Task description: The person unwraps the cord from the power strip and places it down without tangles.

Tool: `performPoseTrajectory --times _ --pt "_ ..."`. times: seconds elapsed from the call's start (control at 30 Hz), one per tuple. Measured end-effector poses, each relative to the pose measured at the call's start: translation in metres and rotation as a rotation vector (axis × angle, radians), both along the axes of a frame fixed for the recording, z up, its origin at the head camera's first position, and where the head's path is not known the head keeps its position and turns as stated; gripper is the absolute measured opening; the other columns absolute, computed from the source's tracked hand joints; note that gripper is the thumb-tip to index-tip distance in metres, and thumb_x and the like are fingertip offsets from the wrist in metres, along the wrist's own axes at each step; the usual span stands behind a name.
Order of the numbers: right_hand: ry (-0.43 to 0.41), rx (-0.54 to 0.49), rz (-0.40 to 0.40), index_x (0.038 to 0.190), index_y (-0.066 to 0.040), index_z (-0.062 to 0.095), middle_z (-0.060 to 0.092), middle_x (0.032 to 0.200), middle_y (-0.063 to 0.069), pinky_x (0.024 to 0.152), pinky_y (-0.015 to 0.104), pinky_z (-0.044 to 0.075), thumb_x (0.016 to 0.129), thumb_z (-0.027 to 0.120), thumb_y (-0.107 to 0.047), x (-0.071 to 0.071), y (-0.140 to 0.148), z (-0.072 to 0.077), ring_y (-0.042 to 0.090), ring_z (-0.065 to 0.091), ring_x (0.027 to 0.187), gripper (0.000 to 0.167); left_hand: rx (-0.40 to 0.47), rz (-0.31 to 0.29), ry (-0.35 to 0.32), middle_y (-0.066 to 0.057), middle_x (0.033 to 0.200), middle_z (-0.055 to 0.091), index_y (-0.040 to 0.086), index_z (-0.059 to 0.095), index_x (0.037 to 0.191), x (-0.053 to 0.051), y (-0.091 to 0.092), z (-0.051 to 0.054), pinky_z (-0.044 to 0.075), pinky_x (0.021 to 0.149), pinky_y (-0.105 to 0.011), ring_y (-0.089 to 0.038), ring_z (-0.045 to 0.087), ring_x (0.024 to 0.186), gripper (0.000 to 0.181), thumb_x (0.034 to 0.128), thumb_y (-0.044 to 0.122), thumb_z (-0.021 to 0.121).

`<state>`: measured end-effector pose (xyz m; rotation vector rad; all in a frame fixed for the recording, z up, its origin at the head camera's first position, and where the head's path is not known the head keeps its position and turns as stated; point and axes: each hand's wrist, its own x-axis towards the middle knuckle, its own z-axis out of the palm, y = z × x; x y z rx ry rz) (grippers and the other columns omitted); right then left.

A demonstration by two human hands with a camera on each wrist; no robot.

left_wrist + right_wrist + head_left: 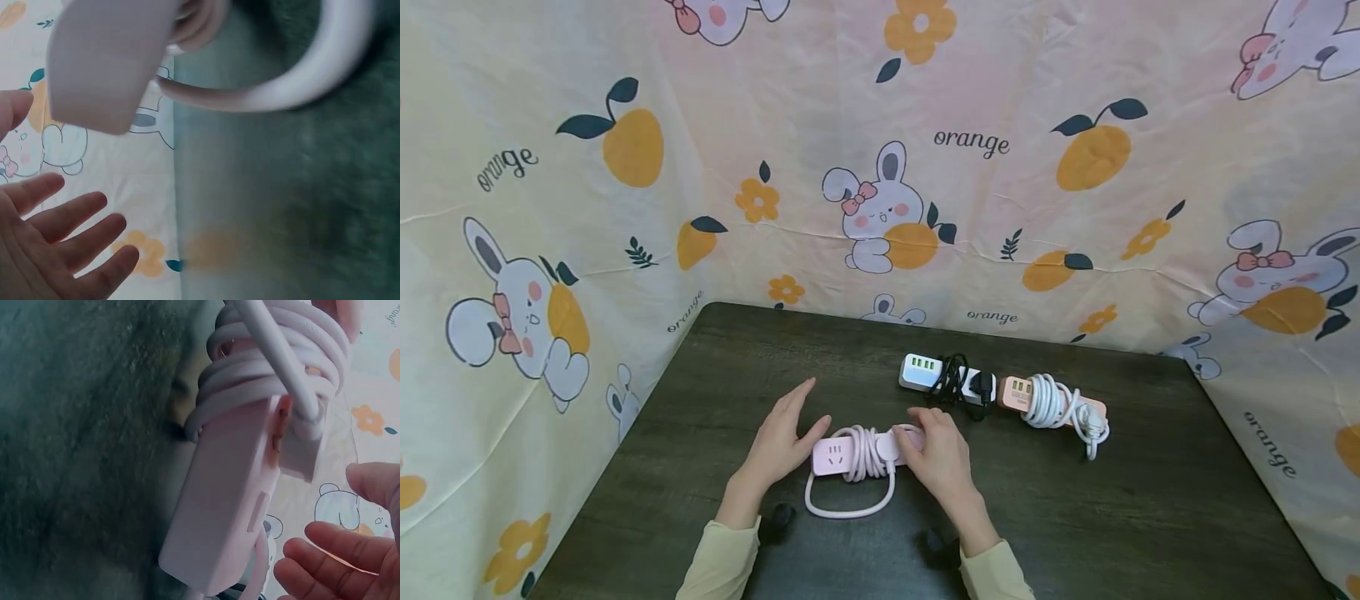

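Between left hand (775,440), right hand (938,457): pink power strip (833,457) (cord (868,455) coiled round).

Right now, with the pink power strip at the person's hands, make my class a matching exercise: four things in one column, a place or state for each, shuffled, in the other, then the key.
Things:
1. pink strip
2. white strip
3. peach strip
4. cloth

Places or states:
A. farthest right of the strips
B. nearest the left hand and the right hand
C. hanging behind all three strips
D. wrapped with black cord

Pairs: 1-B; 2-D; 3-A; 4-C
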<state>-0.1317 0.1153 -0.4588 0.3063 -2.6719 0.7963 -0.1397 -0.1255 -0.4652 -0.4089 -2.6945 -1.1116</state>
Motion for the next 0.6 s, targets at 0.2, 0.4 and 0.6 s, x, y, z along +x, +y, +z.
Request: performPoseTrajectory --times 0.2,0.4,0.6 --pt "-0.048 -0.013 0.047 0.102 -0.004 0.067 0.062 0.088 0.005 0.065 0.033 0.05 0.081 0.072 -0.023 0.002 -0.002 0.001 0.017 0.056 0.078 0.028 0.13 -0.055 -0.009 -0.023 0.129 0.053 -0.005 0.047 0.132 0.005 -0.006 -0.01 0.043 0.091 -0.055 -0.039 0.052 0.114 0.052 0.0872 0.014 0.066" --pt "-0.085 -0.022 0.099 0.102 -0.004 0.067 0.06 0.085 0.003 0.06 0.027 0.047 0.081 0.073 -0.023 0.005 -0.005 0.0 0.015 0.054 0.073 0.029 0.204 -0.11 -0.007 -0.021 0.119 0.06 -0.007 0.054 0.123 0.011 -0.008 -0.017 0.048 0.082 -0.053 -0.035 0.059 0.103 0.045 0.0825 0.006 0.069" --pt "-0.123 -0.02 0.119 0.1 -0.006 0.067 0.057 0.082 0.002 0.057 0.023 0.044 0.08 0.074 -0.023 0.007 -0.008 0.0 0.012 0.051 0.069 0.027 0.203 -0.188 -0.056 -0.019 0.117 0.061 -0.006 0.054 0.123 0.016 -0.007 -0.022 0.049 0.081 -0.05 -0.033 0.059 0.104 0.049 0.0797 0.007 0.073"
